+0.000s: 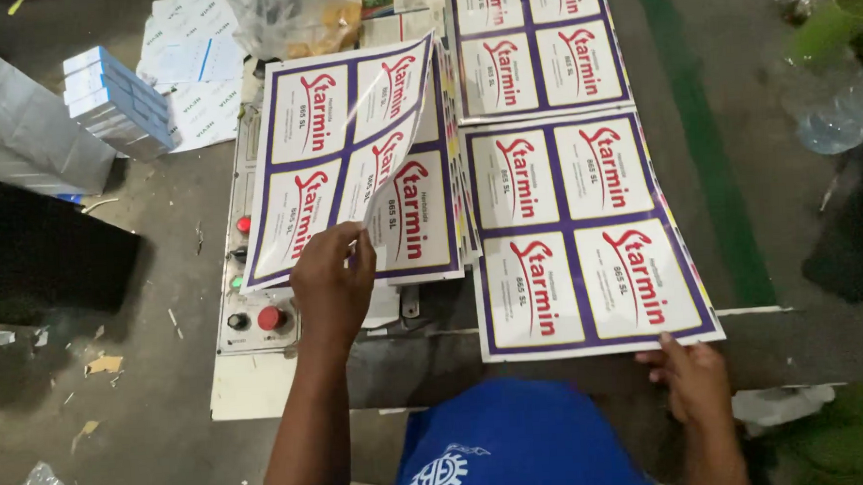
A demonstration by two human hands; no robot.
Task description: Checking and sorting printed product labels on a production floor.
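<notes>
My left hand (333, 281) pinches the lower edge of a glossy printed label sheet (326, 150), white panels with red lettering and purple borders, and lifts it so it curls up off a stack of the same sheets (421, 224). To the right lies another stack of label sheets (586, 236). My right hand (694, 376) rests at that stack's near right corner, fingertips touching the edge of the top sheet. A third sheet (537, 39) lies farther back.
A control panel (242, 280) with red and green buttons sits under the lifted sheet's left side. Blue and white boxes (120, 101) and loose papers (191, 69) lie at the back left. A plastic bag (291, 21) sits behind. A green floor stripe (708, 143) runs at right.
</notes>
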